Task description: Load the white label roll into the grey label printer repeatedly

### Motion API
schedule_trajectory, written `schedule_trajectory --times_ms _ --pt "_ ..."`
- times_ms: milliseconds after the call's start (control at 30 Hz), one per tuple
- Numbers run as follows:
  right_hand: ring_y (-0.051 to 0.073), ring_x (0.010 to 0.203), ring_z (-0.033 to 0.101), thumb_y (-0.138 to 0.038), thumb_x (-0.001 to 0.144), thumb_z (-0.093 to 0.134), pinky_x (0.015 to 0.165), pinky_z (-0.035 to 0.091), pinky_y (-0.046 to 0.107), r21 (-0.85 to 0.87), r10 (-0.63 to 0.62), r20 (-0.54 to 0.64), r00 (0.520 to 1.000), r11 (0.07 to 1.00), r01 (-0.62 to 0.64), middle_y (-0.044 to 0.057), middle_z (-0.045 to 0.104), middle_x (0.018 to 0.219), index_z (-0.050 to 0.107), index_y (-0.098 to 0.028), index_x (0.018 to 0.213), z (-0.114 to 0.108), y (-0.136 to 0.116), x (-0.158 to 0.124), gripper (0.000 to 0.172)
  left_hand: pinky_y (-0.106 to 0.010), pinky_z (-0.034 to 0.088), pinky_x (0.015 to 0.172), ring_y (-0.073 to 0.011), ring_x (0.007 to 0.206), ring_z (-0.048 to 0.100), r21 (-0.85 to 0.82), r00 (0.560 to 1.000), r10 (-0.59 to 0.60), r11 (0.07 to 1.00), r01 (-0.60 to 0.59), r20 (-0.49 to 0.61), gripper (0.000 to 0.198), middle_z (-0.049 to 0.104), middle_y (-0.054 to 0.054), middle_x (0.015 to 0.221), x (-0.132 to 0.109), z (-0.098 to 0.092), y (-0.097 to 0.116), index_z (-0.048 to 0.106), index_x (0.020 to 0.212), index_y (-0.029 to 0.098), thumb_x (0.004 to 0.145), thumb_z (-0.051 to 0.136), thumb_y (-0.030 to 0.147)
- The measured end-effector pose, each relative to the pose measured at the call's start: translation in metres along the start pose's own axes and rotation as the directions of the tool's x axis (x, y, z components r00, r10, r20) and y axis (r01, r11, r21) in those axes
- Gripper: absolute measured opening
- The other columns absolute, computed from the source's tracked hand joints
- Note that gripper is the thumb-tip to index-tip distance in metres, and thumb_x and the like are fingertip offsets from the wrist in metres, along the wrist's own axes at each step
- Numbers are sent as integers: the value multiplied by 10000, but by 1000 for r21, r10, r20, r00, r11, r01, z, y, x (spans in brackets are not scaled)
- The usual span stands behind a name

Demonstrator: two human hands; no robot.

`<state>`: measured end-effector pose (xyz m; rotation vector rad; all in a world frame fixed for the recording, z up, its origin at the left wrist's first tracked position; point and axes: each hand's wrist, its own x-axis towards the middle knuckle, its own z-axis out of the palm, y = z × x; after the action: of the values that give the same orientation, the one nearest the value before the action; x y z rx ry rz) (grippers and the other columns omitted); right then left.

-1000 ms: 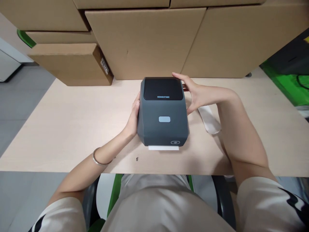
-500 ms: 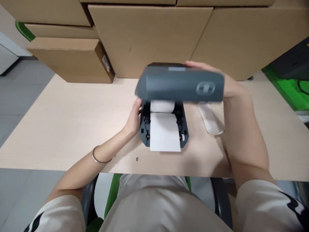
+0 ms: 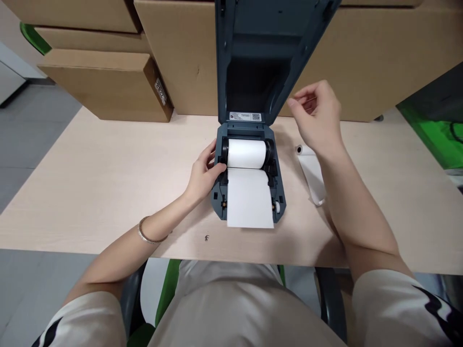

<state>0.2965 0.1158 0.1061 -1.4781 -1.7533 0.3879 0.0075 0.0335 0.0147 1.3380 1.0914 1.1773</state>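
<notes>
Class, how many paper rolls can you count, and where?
2. One roll is in the open printer; another roll lies on the table to its right, partly behind the right forearm. Others may be hidden.

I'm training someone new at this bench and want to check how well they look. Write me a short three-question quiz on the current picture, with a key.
1. True or false: the lid of the printer stands raised.

2. What is the left hand touching?
A) a cardboard box
B) the printer's side
C) the chair's armrest

3. Fill in: inside the printer, just behind the flat white sheet, lies a white ____.

Key:
1. True; its inner side faces the viewer.
2. B
3. roll
</notes>
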Motion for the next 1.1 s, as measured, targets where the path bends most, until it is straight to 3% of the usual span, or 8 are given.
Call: schedule_trajectory --times_ms 100,200,300,367,467,600,833,1100 --pt "454 1253 724 -624 1035 630 1122 584 716 -148 -136 94 986 978 149 154 777 1388 784 -323 1300 -1 -20 -15 429 -518 638 1129 -385 1471 697 21 1000 2 1000 -2 -15 850 763 -101 1588 -1 2 4 599 1689 256 845 700 229" --pt "478 1332 707 -573 998 705 1197 501 752 -179 -279 364 889 916 360 131 786 1393 800 -315 1310 12 -34 -28 416 -502 641 1115 -379 1416 726 50 999 -12 999 14 -34 860 797 -95 1535 -1 3 9 612 1685 218 828 684 230" --pt "494 1369 702 -544 933 774 1234 453 759 -189 -322 538 779 855 483 151 800 1440 762 -272 1464 32 -35 -36 597 -497 627 1121 -375 1389 726 75 999 -9 997 11 -34 863 813 -83 1495 -2 3 12 606 1694 207 834 657 244" --pt "501 1370 713 -504 887 805 1261 438 743 -228 -312 587 747 822 522 206 799 1457 710 -174 1562 42 -33 -38 757 -494 614 1128 -375 1387 718 90 999 -2 996 4 -33 867 808 -85 1498 -2 3 13 598 1699 196 836 649 250" --pt "486 1324 751 -421 830 821 1316 409 712 -275 -317 581 749 790 548 234 817 1413 693 -91 1562 49 -30 -37 814 -478 611 1099 -369 1354 719 99 999 -2 995 5 -38 878 802 -98 1504 -2 3 11 592 1702 172 831 653 261" --pt "439 1223 800 -385 750 852 1338 419 690 -226 -331 564 757 819 527 131 866 1279 783 -223 1370 48 -28 -33 645 -453 610 1072 -352 1334 721 92 999 9 996 -5 -37 865 789 -89 1530 -1 3 10 606 1691 192 830 654 260" --pt "436 1291 773 -384 699 860 1378 377 733 -142 -350 499 793 869 474 60 855 1297 771 -312 1346 35 -32 -37 657 -441 619 1031 -336 1279 744 103 999 29 994 -26 -21 846 807 -78 1492 -1 1 8 620 1679 213 835 650 244" --pt "499 1346 723 -591 787 831 1310 487 753 -149 -325 398 858 900 410 26 786 1408 695 -421 1367 -45 -67 -51 620 -451 650 1040 -356 1350 744 68 999 28 997 -27 -17 834 819 -69 1486 -1 3 10 635 1667 224 833 648 217"
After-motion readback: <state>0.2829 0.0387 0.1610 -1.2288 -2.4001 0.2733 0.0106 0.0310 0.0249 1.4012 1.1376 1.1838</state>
